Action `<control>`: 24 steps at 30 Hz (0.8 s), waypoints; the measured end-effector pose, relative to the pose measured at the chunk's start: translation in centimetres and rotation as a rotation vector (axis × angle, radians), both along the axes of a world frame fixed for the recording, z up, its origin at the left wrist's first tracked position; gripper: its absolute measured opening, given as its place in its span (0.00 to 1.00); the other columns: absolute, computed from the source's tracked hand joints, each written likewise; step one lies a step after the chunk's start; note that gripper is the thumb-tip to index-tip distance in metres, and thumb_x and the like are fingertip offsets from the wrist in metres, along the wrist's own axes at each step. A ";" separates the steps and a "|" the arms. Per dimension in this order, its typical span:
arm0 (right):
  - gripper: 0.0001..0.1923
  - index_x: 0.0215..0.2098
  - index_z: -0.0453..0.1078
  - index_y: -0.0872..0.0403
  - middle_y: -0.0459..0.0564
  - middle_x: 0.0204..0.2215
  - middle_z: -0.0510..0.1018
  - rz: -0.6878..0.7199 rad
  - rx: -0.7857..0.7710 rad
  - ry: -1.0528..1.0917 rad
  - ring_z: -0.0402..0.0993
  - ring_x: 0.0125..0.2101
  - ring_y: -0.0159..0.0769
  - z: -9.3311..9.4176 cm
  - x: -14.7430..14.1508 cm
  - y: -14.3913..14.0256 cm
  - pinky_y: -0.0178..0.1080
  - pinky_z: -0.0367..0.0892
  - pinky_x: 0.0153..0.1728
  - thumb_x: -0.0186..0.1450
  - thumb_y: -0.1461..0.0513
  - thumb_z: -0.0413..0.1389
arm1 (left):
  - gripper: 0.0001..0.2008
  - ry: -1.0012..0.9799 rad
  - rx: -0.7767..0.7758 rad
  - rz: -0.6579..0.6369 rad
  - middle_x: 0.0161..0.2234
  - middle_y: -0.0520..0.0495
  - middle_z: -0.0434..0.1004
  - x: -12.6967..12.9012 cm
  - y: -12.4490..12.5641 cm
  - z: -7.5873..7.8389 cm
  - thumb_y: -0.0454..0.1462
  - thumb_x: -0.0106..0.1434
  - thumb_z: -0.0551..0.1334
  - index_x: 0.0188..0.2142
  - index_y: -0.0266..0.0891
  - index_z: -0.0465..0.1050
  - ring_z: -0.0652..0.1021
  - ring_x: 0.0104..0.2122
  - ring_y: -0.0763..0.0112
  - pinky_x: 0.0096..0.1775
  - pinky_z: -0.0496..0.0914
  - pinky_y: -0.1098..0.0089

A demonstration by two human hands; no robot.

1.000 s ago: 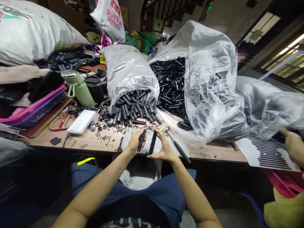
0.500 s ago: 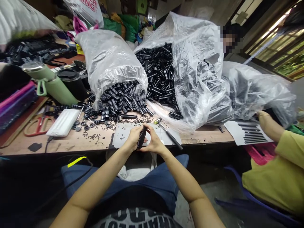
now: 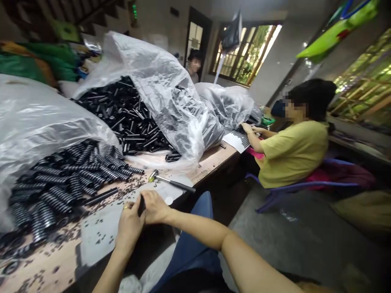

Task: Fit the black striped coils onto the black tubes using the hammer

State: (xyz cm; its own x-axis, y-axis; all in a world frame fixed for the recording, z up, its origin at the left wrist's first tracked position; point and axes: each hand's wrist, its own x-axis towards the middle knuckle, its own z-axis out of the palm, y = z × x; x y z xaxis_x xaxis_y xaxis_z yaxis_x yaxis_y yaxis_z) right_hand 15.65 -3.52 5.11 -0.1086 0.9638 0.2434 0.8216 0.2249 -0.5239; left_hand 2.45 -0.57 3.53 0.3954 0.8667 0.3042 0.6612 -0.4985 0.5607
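1. View has swung right since half a second ago — the green flask, scissors and white case at the left are out of frame; a seated person in a yellow shirt (image 3: 293, 152) now shows fully at the table's far end, where earlier only an arm and shoulder showed.
2. The hands remain together over the table (image 3: 210, 160) edge, as before.
3. Left hand (image 3: 130, 226) — fingers curled, closed against the black part (image 3: 141, 204); a ring shows on one finger.
4. Right hand (image 3: 156, 207) — closed over the same black part from the other side, touching the left hand.
5. The black part sits pinched between both hands, only a short dark end visible; earlier more of its ribbed length showed. It is over a grey sheet (image 3: 100, 232) on the table.
6. Small hammer (image 3: 171, 182) lies on the table just beyond the hands, untouched.
7. Ribbed black parts (image 3: 61, 187) spill from a clear bag (image 3: 39, 118) at left; smooth black tubes (image 3: 122, 118) fill a second bag (image 3: 171, 97) behind.
8. Tiny black bits scattered on the sheet and wood.
9. Another person stands in the far doorway, blurred.
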 end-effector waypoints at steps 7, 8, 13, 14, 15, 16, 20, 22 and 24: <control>0.31 0.55 0.61 0.56 0.59 0.54 0.66 -0.260 -0.090 -0.257 0.62 0.53 0.47 3.0 4.8 -0.9 0.47 0.63 0.51 0.59 0.50 0.60 | 0.20 0.127 0.291 -0.221 0.41 0.37 0.76 -1.9 0.9 -1.4 0.41 0.68 0.50 0.51 0.35 0.72 0.77 0.38 0.58 0.40 0.70 0.63; 0.26 0.52 0.64 0.56 0.58 0.50 0.69 -0.373 -0.142 -0.293 0.64 0.51 0.46 3.4 5.8 -0.8 0.47 0.64 0.49 0.61 0.51 0.59 | 0.19 0.134 0.326 -0.233 0.42 0.38 0.77 -2.3 1.0 -1.2 0.41 0.68 0.50 0.50 0.37 0.73 0.77 0.38 0.58 0.41 0.69 0.63; 0.12 0.44 0.68 0.58 0.61 0.45 0.72 -0.506 -0.314 -0.361 0.66 0.48 0.44 4.1 8.2 -0.4 0.43 0.64 0.45 0.69 0.57 0.51 | 0.16 0.284 0.388 -0.118 0.41 0.39 0.79 -2.7 0.0 -0.1 0.39 0.68 0.52 0.50 0.38 0.74 0.76 0.42 0.55 0.43 0.63 0.57; 0.13 0.45 0.67 0.58 0.61 0.44 0.73 -0.489 -0.324 -0.355 0.68 0.46 0.44 4.2 8.1 -0.6 0.42 0.64 0.43 0.70 0.58 0.49 | 0.16 0.305 0.381 -0.105 0.42 0.39 0.79 -2.6 -0.2 0.0 0.37 0.68 0.52 0.51 0.39 0.73 0.75 0.43 0.55 0.44 0.62 0.56; 0.14 0.45 0.66 0.58 0.60 0.42 0.74 -0.469 -0.338 -0.352 0.70 0.43 0.43 4.4 7.8 -0.9 0.40 0.64 0.41 0.71 0.57 0.46 | 0.17 0.319 0.370 -0.099 0.43 0.39 0.79 -2.5 -0.4 0.0 0.36 0.68 0.51 0.52 0.39 0.72 0.74 0.44 0.55 0.45 0.61 0.55; 0.15 0.44 0.66 0.57 0.57 0.38 0.76 -0.436 -0.355 -0.340 0.72 0.40 0.41 4.7 7.5 -1.3 0.38 0.64 0.38 0.72 0.56 0.44 | 0.17 0.331 0.355 -0.098 0.45 0.39 0.78 -2.4 -0.4 0.0 0.34 0.68 0.51 0.53 0.40 0.71 0.74 0.45 0.55 0.46 0.60 0.54; 0.20 0.38 0.65 0.53 0.48 0.27 0.76 -0.253 -0.340 -0.187 0.73 0.30 0.34 5.9 6.2 -4.1 0.33 0.60 0.31 0.74 0.53 0.36 | 0.20 0.347 0.292 -0.078 0.47 0.39 0.77 -2.3 -0.3 0.0 0.30 0.67 0.50 0.55 0.41 0.69 0.72 0.48 0.55 0.50 0.57 0.52; 0.21 0.38 0.65 0.53 0.48 0.27 0.76 -0.241 -0.312 -0.141 0.73 0.28 0.34 6.0 5.5 -5.3 0.32 0.58 0.30 0.74 0.54 0.34 | 0.20 0.352 0.267 -0.072 0.48 0.39 0.77 -2.4 -0.3 0.1 0.30 0.66 0.50 0.55 0.41 0.69 0.72 0.49 0.54 0.51 0.57 0.50; 0.20 0.38 0.65 0.54 0.49 0.26 0.76 -0.263 -0.371 -0.192 0.74 0.27 0.34 6.0 5.1 -5.9 0.33 0.57 0.29 0.74 0.55 0.35 | 0.21 0.367 0.243 -0.075 0.48 0.38 0.76 -2.1 -0.5 0.3 0.28 0.66 0.48 0.56 0.39 0.68 0.72 0.49 0.53 0.51 0.57 0.49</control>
